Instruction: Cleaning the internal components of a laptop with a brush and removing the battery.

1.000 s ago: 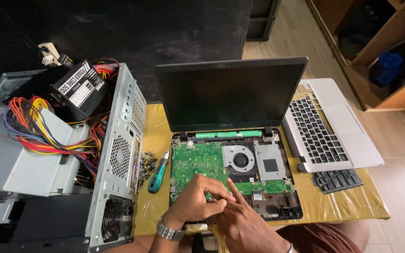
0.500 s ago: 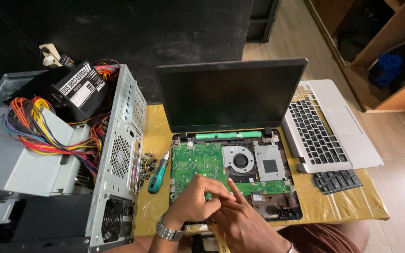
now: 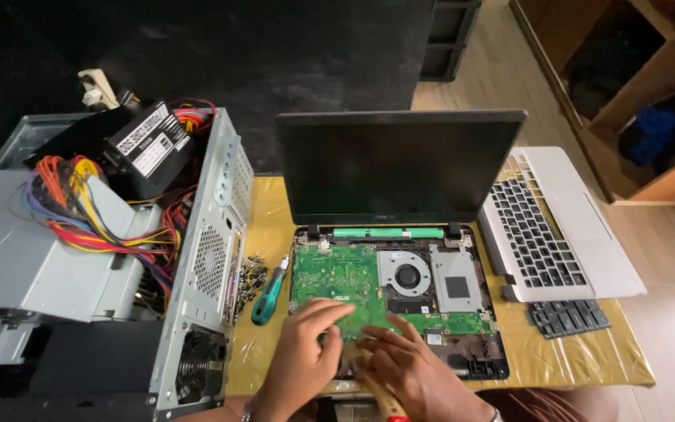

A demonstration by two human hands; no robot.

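Head view: left hand (image 3: 304, 361) resting fingers spread on green motherboard (image 3: 337, 277) inside opened laptop (image 3: 400, 258) on yellow-covered table (image 3: 580, 359); right hand (image 3: 408, 373) curled around yellow-handled tool (image 3: 384, 402); teal screwdriver (image 3: 269, 293) just beside.

Green board, gold desk cover
Green circuit board (image 3: 336, 275), teal-handled screwdriver (image 3: 269, 291), gold desk (image 3: 580, 361) cover, white keyboard panel (image 3: 560, 227) right, red-orange-yellow wires (image 3: 80, 205) left.

A teal-handled screwdriver (image 3: 269, 291) lies beside an open desktop case (image 3: 197, 266); a detached white keyboard panel (image 3: 556, 227) rests right, on the yellow-covered tabletop (image 3: 580, 359).
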